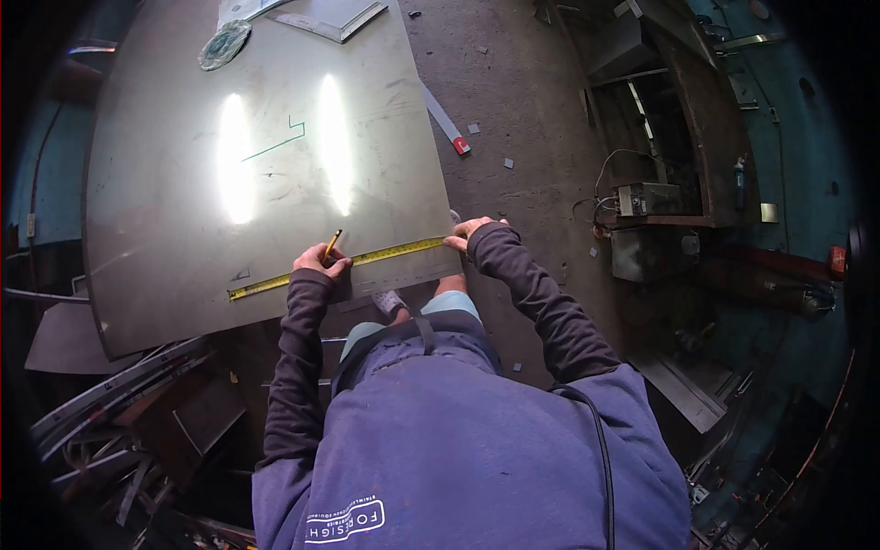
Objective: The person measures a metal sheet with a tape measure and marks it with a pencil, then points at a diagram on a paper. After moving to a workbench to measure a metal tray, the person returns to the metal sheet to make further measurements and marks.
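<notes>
A yellow tape measure blade (pixel 394 251) lies stretched across the near part of a large metal sheet (pixel 183 266). My left hand (pixel 321 262) is closed around a yellow pencil (pixel 333 243), its fingers resting at the middle of the blade. At the sheet's right edge, my right hand (pixel 468 235) pinches the blade's right end between thumb and fingers. The blade's left end lies loose on the sheet. Farther up, a green line drawing (pixel 275 145) marks the metal between two bright light reflections.
A roll of tape (pixel 225 46) and a metal angle piece (pixel 339 26) lie at the sheet's far end. A strip with a red tip (pixel 446 119) sticks out past the right edge. Metal lengths (pixel 119 394) are stacked at lower left. A cabinet (pixel 678 119) stands at right.
</notes>
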{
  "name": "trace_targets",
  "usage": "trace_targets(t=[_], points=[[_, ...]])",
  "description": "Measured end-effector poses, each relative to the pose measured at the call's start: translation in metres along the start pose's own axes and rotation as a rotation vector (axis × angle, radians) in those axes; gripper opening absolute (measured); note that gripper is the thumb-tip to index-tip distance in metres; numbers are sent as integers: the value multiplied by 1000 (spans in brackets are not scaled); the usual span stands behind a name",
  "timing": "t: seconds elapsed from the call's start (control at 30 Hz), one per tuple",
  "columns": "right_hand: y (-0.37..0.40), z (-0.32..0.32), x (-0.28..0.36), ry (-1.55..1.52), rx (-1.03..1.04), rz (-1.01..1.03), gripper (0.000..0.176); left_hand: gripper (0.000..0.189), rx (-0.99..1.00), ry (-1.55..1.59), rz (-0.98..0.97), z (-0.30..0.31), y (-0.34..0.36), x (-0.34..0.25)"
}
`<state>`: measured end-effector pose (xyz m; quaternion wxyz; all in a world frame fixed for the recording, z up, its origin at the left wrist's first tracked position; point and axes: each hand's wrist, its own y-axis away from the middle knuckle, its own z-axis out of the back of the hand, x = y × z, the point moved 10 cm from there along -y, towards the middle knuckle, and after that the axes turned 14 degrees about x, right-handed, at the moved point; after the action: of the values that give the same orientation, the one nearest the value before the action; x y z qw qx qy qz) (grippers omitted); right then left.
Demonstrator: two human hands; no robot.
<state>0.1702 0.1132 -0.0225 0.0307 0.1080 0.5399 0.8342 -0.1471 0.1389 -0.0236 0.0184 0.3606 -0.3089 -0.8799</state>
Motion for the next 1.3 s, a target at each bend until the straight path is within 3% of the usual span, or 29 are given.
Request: trace_targets(t=[0.07,0.13,0.17,0.23,0.27,0.3,0.37,0.4,0.43,0.5,0.57,0.87,1.3], points=[[0,0,-1,9,-6,-6,50,22,-10,-1,-17,-1,4,-9],[1,2,0,7,-12,-3,50,24,-268,193,-196,20,19,-24],[2,2,1,5,-17,0,50,24,-265,191,-196,21,23,-29],[0,1,0,1,-11,-5,49,43,-64,871,-202,6,23,-24],[0,1,0,2,-7,-9,49,57,-221,857,-319,16,32,-49],[0,1,0,0,-5,-8,49,57,-220,854,-317,18,37,-55],[3,3,1,2,-15,-3,48,64,47,773,-161,-8,40,-58],[3,3,2,2,-14,-1,48,47,96,862,-145,-20,43,-60],[3,2,1,-7,3,-11,47,47,95,860,-143,-31,44,-66],[3,0,1,-20,24,-21,47,23,-148,588,-497,-24,58,-109],[3,0,1,-19,40,-38,47,11,-188,388,-559,-34,62,-121],[-3,-2,0,-18,38,-31,47,19,-306,162,-598,-74,52,-125],[-4,-4,-1,-24,39,-35,46,18,-312,206,-580,-81,44,-116]])
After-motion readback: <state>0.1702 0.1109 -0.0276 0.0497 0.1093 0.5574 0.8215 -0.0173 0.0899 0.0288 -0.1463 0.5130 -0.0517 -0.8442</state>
